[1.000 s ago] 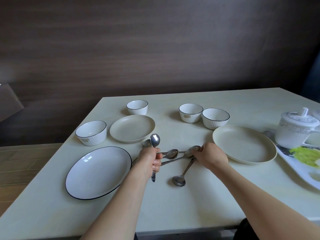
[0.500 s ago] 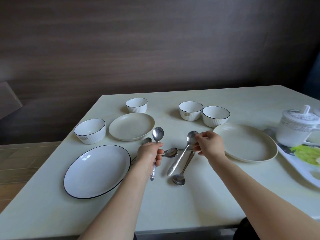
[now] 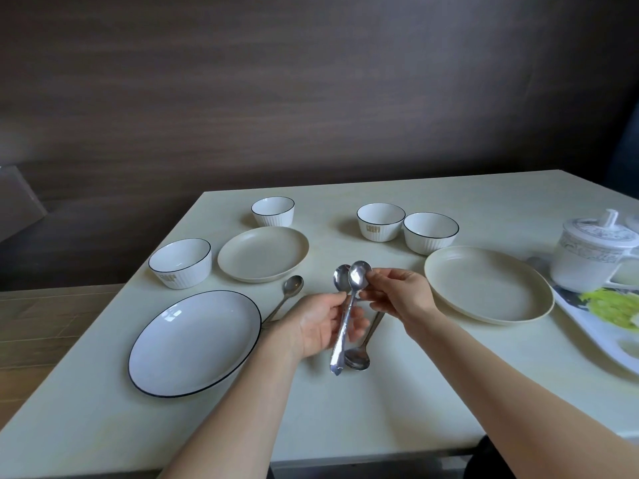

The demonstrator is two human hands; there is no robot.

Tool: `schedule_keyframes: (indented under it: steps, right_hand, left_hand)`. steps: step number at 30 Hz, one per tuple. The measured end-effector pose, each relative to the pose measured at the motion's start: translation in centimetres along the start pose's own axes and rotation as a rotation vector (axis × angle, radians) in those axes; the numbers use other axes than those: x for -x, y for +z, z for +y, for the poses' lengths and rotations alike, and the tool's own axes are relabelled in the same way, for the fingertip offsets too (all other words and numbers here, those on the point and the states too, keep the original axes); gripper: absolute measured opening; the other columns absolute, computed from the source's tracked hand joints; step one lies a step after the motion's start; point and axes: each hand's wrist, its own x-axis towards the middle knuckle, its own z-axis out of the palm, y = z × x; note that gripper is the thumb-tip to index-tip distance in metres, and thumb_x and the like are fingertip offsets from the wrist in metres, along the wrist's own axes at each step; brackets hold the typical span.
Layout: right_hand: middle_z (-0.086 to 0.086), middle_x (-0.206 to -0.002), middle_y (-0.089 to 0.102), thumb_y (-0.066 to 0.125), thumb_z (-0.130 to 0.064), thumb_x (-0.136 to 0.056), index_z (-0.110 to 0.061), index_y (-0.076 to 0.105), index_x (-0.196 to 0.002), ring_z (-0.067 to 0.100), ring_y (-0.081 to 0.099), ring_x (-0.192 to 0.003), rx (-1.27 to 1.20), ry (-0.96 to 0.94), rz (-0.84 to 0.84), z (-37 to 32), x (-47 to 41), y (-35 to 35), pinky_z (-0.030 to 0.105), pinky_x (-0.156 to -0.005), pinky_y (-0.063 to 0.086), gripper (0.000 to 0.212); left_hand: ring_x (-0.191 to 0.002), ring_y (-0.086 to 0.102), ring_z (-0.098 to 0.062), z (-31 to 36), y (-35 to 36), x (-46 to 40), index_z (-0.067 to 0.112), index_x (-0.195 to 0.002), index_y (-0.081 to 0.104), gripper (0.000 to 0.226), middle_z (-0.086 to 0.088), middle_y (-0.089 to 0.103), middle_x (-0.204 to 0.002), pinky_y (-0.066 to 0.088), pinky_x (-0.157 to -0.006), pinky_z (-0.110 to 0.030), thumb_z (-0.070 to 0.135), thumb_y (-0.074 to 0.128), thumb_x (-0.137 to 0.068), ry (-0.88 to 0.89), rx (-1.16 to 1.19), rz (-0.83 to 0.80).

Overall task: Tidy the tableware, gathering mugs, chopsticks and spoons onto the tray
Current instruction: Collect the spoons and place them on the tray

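The left hand [image 3: 320,326] and right hand [image 3: 397,295] each pinch the two spoons [image 3: 349,299] together, apparently bundling them upright for one carry to the tray [image 3: 594,337].

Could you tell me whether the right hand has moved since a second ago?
Yes: the right hand has lifted off the table, carrying a spoon left, away from the beige plate.

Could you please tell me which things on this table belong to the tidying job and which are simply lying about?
Belonging to the job:
- two spoons held between left hand and right hand
- spoon by the white plate
- spoon under the hands
- lidded mug
- tray

Lying about:
- four bowls
- beige plates
- black-rimmed white plate
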Motion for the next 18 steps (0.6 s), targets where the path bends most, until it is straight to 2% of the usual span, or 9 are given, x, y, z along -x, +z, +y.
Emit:
schedule_keyframes:
  steps: [3,5,7,9,11,13,15,18]
  right_hand:
    - [0.001,-0.055,0.067,0.063,-0.008,-0.090,-0.007,0.065,-0.078,0.007,0.064,-0.044,0.064,-0.041,0.028,0.2,-0.2,0.1,0.017,-0.042,0.047,0.012]
    - [0.003,-0.063,0.067,0.062,-0.010,-0.090,-0.008,0.065,-0.080,0.005,0.064,-0.045,0.145,-0.078,0.025,0.3,-0.2,0.3,0.017,-0.044,0.046,0.010]
    - [0.004,-0.074,0.068,0.060,-0.013,-0.092,-0.009,0.066,-0.086,0.006,0.064,-0.051,0.227,-0.110,0.044,0.3,-0.4,0.4,0.020,-0.049,0.047,0.009]
    - [0.001,-0.081,0.068,0.055,-0.013,-0.093,-0.009,0.068,-0.096,0.012,0.065,-0.061,0.349,-0.154,0.107,0.6,-0.8,0.3,0.026,-0.055,0.051,0.014]
    - [0.001,-0.093,0.070,0.049,-0.011,-0.092,-0.012,0.068,-0.106,0.023,0.068,-0.082,0.627,-0.233,0.132,1.0,-1.2,-0.1,0.034,-0.072,0.054,0.024]
    - [0.002,-0.114,0.068,0.044,-0.009,-0.092,-0.015,0.064,-0.119,0.025,0.063,-0.106,0.956,-0.269,0.084,1.6,-0.9,-0.2,0.030,-0.087,0.050,0.034]
    - [0.001,-0.125,0.063,0.042,-0.007,-0.090,-0.019,0.056,-0.130,0.023,0.056,-0.117,1.139,-0.252,0.008,2.1,-0.6,0.0,0.027,-0.090,0.045,0.044]
    - [0.001,-0.129,0.059,0.042,-0.007,-0.088,-0.024,0.047,-0.137,0.024,0.052,-0.121,1.221,-0.262,-0.067,2.4,-0.2,0.7,0.030,-0.093,0.046,0.052]
  left_hand:
    - [-0.048,0.060,-0.015,-0.2,0.3,0.0,0.005,-0.090,0.058,0.016,-0.009,0.060,-0.075,0.052,-0.047,-0.022,0.013,0.047,-0.098,0.030,-0.042,-0.014]
    - [-0.038,0.048,-0.009,-0.3,0.3,-0.2,0.007,-0.088,0.055,0.014,-0.005,0.053,-0.068,0.041,-0.039,-0.016,0.009,0.046,-0.098,0.064,-0.095,0.012]
    - [-0.031,0.035,-0.005,-0.2,0.1,-0.6,0.009,-0.086,0.054,0.021,-0.002,0.045,-0.064,0.027,-0.034,-0.011,0.008,0.039,-0.100,0.072,-0.091,0.074]
    - [-0.026,0.028,-0.003,0.1,-0.5,-1.0,0.012,-0.086,0.053,0.026,0.001,0.041,-0.062,0.018,-0.033,-0.008,0.009,0.033,-0.102,0.082,-0.066,0.158]
    - [-0.023,0.023,-0.002,0.5,-1.2,-1.2,0.015,-0.084,0.050,0.026,0.002,0.036,-0.061,0.013,-0.032,-0.008,0.011,0.030,-0.101,0.089,-0.038,0.240]
    - [-0.021,0.020,-0.002,0.6,-1.7,-1.3,0.016,-0.083,0.049,0.025,0.004,0.033,-0.062,0.011,-0.032,-0.008,0.012,0.031,-0.100,0.086,-0.003,0.312]
    - [-0.020,0.020,-0.003,0.7,-2.0,-1.4,0.017,-0.080,0.048,0.025,0.004,0.033,-0.062,0.011,-0.032,-0.008,0.012,0.033,-0.099,0.095,0.034,0.361]
    - [-0.020,0.022,-0.004,0.5,-2.2,-1.9,0.017,-0.078,0.051,0.027,0.002,0.041,-0.062,0.014,-0.033,-0.007,0.010,0.034,-0.098,0.127,0.039,0.449]
